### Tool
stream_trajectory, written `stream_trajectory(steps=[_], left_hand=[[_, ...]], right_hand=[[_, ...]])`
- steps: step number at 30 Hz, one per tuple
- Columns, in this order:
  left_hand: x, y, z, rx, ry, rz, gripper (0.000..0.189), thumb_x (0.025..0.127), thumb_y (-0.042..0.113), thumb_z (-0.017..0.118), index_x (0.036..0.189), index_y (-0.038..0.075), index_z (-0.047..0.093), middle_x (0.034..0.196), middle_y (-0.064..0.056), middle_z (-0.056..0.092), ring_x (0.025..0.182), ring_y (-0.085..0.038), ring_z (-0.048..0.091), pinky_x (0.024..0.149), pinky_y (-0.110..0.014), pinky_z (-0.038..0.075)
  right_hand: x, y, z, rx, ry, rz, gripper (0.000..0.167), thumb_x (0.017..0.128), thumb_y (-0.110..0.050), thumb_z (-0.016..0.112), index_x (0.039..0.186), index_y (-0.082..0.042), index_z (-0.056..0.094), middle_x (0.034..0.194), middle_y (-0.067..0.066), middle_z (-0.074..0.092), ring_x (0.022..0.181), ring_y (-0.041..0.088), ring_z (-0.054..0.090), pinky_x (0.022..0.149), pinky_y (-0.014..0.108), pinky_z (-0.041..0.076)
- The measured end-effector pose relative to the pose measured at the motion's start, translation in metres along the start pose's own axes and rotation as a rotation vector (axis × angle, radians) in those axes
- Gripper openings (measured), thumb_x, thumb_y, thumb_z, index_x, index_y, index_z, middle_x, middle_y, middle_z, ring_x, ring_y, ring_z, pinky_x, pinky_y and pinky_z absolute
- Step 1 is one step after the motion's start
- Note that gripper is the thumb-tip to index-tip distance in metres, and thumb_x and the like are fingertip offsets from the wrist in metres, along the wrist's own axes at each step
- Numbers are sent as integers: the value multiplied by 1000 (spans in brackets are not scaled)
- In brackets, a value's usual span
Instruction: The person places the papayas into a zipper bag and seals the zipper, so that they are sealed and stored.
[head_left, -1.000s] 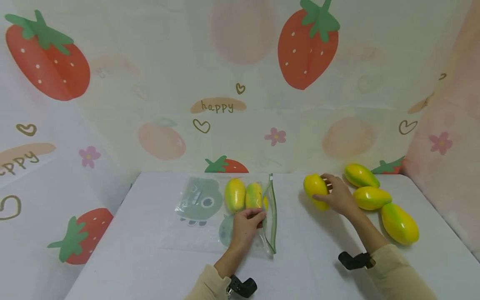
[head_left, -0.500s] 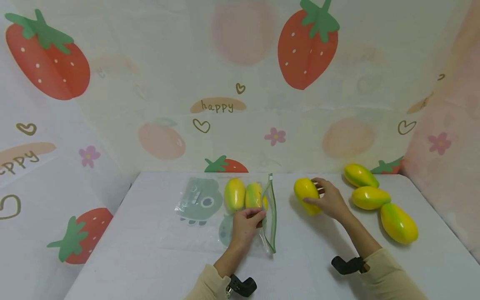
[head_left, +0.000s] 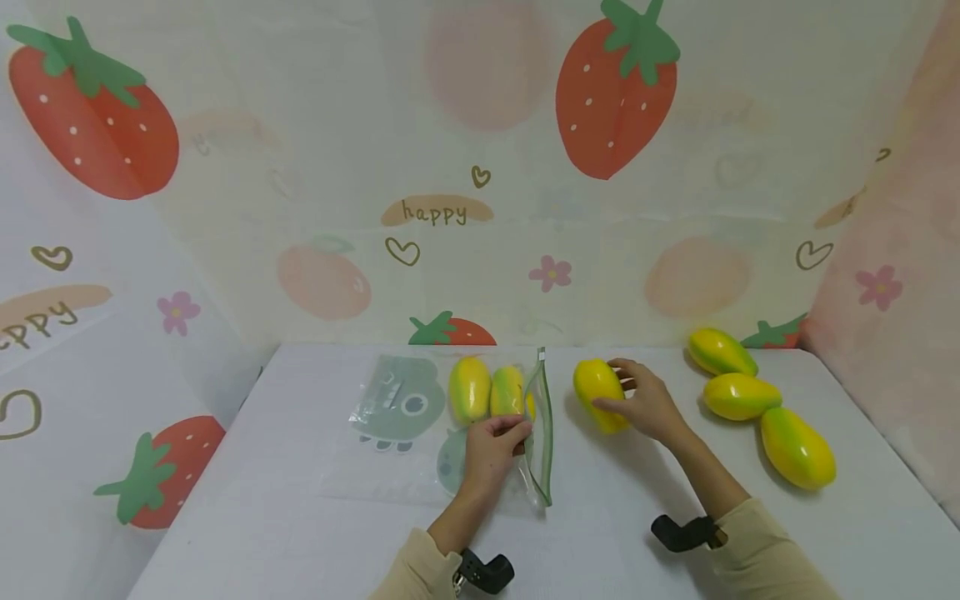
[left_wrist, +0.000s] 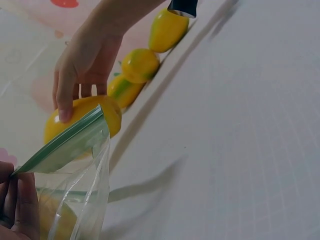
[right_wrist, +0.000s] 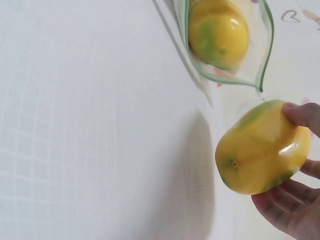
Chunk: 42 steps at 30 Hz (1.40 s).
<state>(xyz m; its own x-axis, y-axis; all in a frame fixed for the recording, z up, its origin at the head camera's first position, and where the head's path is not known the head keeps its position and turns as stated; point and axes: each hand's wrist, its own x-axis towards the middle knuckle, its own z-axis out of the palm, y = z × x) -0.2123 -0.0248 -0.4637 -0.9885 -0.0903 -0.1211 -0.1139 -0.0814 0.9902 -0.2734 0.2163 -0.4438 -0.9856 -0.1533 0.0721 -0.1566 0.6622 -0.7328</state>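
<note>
My left hand point(head_left: 491, 458) pinches the near edge of a clear zip bag point(head_left: 548, 442) beside its green-edged mouth. The bag lies flat on the table with its mouth gaping to the right. Inside are a yellow-green papaya point(head_left: 470, 390) and another papaya point(head_left: 507, 390), with a bit of yellow showing behind the latter. My right hand point(head_left: 651, 407) holds a glossy papaya point(head_left: 596, 385) just above the table, thumb on one side and fingers on the other. In the right wrist view this papaya point(right_wrist: 262, 150) hangs apart from the bag's mouth point(right_wrist: 225, 80).
At the right of the white-covered table point(head_left: 600, 533) lie three more papayas: one at the back point(head_left: 722, 350), a middle papaya point(head_left: 742, 396) and a larger papaya point(head_left: 798, 447) nearer the front. A strawberry-patterned backdrop point(head_left: 480, 208) stands behind and beside the table.
My right hand has carried the papaya leftward and slightly nearer, closer to the bag's mouth. The left hand and the bag have stayed in place.
</note>
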Motion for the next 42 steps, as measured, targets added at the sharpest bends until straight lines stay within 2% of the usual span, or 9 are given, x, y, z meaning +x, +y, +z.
stream_trajectory(steps=[3,6,13,17,24,28,42], left_hand=[[6,-11,0,-8,0,49,22,85,10,73,99,-6,70,83,-7,72,68,-6,62,64,-23,57],[4,-11,0,-14,-4,78,21,84,11,74,97,-6,71,82,-7,72,67,-6,63,63,-24,58],[7,-9,2,-7,11,-5,23,85,7,72,103,-8,69,83,-4,71,67,-6,61,64,-22,57],[6,-6,2,-9,4,-17,23,86,7,71,104,-8,69,82,-1,70,68,-5,61,65,-22,57],[-12,20,1,-8,-4,-29,22,87,4,68,103,-11,68,83,-5,70,69,-7,61,66,-21,56],[-19,28,1,-15,-3,-28,22,87,4,68,103,-11,68,83,-5,70,69,-6,60,66,-21,56],[-18,28,1,-4,4,-34,22,88,5,68,104,-10,68,84,-4,70,70,-6,60,67,-21,56]], right_hand=[[0,-1,3,8,2,-6,67,84,-28,76,138,0,46,130,27,54,112,41,55,91,51,52],[0,-2,6,11,0,-18,68,83,-28,76,137,0,46,129,27,55,111,40,56,90,50,53],[2,-7,13,17,4,-32,67,82,-28,77,137,-1,48,128,26,56,109,39,58,90,49,53],[3,-11,16,20,2,-36,67,82,-28,78,136,-1,49,128,25,57,109,39,58,90,50,53],[5,-13,23,27,-2,-41,67,81,-28,79,136,-3,50,126,24,58,108,38,58,87,47,55],[6,-15,27,33,-7,-46,67,80,-29,79,135,-4,50,125,23,59,107,38,59,85,46,55],[6,-21,35,32,-29,-39,67,80,-32,79,135,-5,51,125,22,60,107,36,59,84,44,56]])
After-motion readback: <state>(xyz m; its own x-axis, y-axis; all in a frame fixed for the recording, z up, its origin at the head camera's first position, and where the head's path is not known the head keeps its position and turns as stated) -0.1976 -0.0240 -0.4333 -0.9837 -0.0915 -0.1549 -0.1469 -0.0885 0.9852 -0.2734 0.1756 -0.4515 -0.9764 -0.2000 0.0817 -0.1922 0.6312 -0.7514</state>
